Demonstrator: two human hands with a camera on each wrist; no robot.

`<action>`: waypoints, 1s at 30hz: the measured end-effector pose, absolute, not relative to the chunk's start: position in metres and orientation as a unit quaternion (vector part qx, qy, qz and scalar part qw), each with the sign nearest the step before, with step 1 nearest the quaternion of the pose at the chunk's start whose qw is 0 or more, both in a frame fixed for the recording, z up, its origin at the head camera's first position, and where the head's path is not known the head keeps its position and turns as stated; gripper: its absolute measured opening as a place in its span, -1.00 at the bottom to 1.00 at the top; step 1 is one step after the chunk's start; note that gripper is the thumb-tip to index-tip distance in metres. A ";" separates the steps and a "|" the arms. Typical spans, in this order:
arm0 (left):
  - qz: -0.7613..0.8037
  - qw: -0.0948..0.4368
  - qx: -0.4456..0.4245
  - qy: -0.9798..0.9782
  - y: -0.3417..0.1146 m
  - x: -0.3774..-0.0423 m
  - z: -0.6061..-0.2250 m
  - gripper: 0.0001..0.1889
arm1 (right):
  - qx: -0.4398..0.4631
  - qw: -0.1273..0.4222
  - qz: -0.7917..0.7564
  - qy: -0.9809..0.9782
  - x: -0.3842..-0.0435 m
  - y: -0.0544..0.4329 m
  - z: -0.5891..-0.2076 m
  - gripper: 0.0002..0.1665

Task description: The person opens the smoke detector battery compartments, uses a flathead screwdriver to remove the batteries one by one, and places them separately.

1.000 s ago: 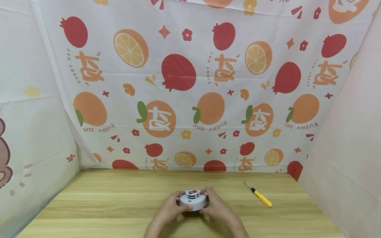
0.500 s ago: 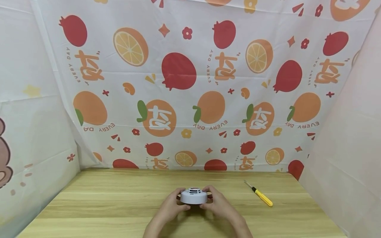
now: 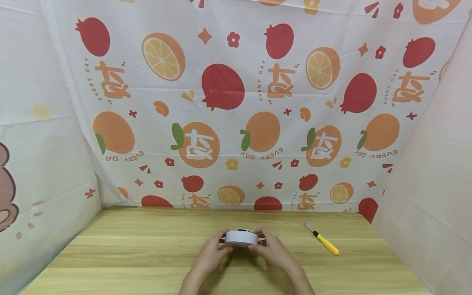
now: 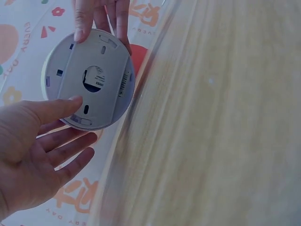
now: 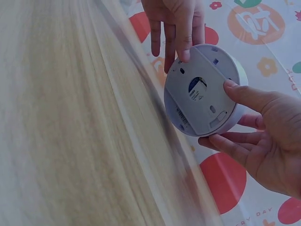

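A round white smoke detector (image 3: pixel 241 237) is held up over the table between both hands. Its underside (image 4: pixel 106 61) faces the wrist cameras, with a flat mounting plate, small slots and a round centre hole showing a label. My left hand (image 3: pixel 212 252) pinches one side, thumb on the plate and fingers behind the rim. On the opposite side my right hand (image 3: pixel 273 248) pinches it too, its thumb (image 5: pixel 244 94) lying on the plate's edge. The vented top is mostly turned away in the head view.
A screwdriver (image 3: pixel 321 239) with a yellow handle lies on the wood-grain table (image 3: pixel 147 246) to the right. Behind the table hangs a white fruit-print cloth (image 3: pixel 228 135), with pale cloths at both sides.
Both hands have raised the smoke detector slightly and tilted it, so its top with the red label has turned away and its side wall now faces the head camera.
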State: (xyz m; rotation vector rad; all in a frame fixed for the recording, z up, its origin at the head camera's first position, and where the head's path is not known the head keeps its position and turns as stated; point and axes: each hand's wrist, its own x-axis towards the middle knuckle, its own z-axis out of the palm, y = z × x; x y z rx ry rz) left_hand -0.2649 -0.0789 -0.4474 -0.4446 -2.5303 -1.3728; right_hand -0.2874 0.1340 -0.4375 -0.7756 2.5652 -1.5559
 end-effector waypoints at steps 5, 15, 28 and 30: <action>-0.474 0.118 -0.154 -0.859 -0.079 -0.266 -0.448 -0.51 | -0.244 0.013 -0.491 0.836 -0.290 0.134 -0.437 -0.57; -0.488 0.139 -0.161 -0.846 -0.079 -0.268 -0.449 -0.64 | -0.225 -0.017 -0.463 0.857 -0.290 0.132 -0.436 -0.57; -0.492 0.136 -0.148 -0.847 -0.079 -0.266 -0.448 -0.68 | -0.209 -0.019 -0.480 0.852 -0.289 0.130 -0.435 -0.58; -0.501 0.134 -0.150 -0.842 -0.080 -0.266 -0.449 -0.69 | -0.211 -0.011 -0.500 0.840 -0.289 0.130 -0.435 -0.58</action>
